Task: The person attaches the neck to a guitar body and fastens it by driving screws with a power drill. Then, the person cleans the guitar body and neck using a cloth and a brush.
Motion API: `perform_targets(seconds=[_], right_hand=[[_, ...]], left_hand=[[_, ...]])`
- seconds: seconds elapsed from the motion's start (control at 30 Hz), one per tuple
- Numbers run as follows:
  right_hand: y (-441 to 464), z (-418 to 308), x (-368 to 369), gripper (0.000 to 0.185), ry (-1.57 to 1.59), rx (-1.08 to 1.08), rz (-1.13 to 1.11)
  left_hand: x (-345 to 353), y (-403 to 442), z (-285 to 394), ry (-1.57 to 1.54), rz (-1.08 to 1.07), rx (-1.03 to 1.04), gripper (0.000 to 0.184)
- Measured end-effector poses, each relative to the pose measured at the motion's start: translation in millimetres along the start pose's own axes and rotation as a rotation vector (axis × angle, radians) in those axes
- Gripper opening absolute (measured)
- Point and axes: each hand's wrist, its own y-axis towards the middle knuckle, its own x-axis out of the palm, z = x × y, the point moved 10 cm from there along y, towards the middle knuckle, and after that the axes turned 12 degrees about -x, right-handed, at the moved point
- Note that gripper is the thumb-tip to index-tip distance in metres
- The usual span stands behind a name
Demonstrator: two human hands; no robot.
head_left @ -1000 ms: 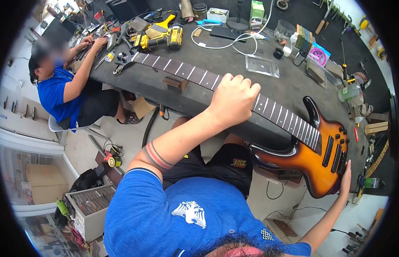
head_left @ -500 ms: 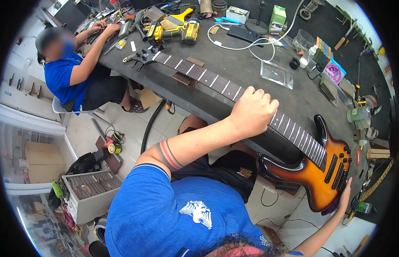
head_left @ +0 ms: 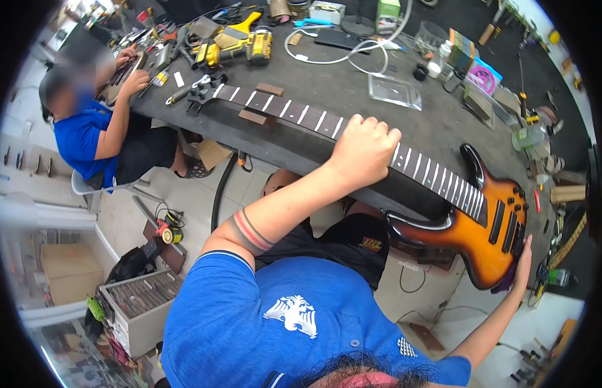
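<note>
A sunburst bass guitar (head_left: 466,249) with no strings visible lies slanted across the bench edge, its black headstock at the upper left. My left hand (head_left: 367,147) is wrapped round the dark fretted neck (head_left: 294,111) from above. At the body's far end my right hand (head_left: 524,264) grips the edge, fingers long against it and thumb hidden. Dark purple cloth (head_left: 505,282) shows between that palm and the body. Near the headstock, one wooden block (head_left: 254,117) sits under the neck and another block (head_left: 270,89) lies just beyond it.
On the dark bench (head_left: 327,74) are a yellow cordless drill (head_left: 239,48), a white cable (head_left: 353,59), a clear plastic tray (head_left: 395,92) and small bottles. A co-worker (head_left: 87,132) sits at the left end, hands on a small object. A drawer of flat pieces (head_left: 142,297) stands on the floor.
The view has shifted, so the bench items sit further left and higher. Both my hands keep their places on the bass guitar. The co-worker's hands now hold a different-looking, longer object.
</note>
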Motion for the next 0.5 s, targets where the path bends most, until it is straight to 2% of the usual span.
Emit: perform_targets(seconds=[0.03,0.13,0.2,0.23,0.33,0.43,0.5], right_hand=[[-1,0,1,0.089,0.000,0.017,-0.012],[-7,5,-1,0.083,0.054,0.040,-0.109],[-30,-3,-14,0.080,-0.021,0.049,0.103],[-39,-6,-18,0.078,-0.048,0.069,0.063],[-69,-18,-27,0.061,-0.160,0.061,0.033],[-87,-2,-52,0.053,-0.212,0.122,-0.060],[-117,-20,-61,0.051,-0.112,0.180,0.016]], left_hand=[[0,-1,0,0.002,-0.004,0.011,0.024],[-9,-5,-4,-0.043,-0.149,0.020,0.047],[-29,-8,-11,-0.059,-0.214,0.030,0.064],[-42,-11,-19,-0.075,-0.219,0.020,0.070],[-73,-21,-54,-0.033,-0.262,-0.002,0.090],[-90,-25,-106,0.103,-0.348,-0.086,0.111],[-95,-24,-141,0.191,-0.417,-0.149,0.120]])
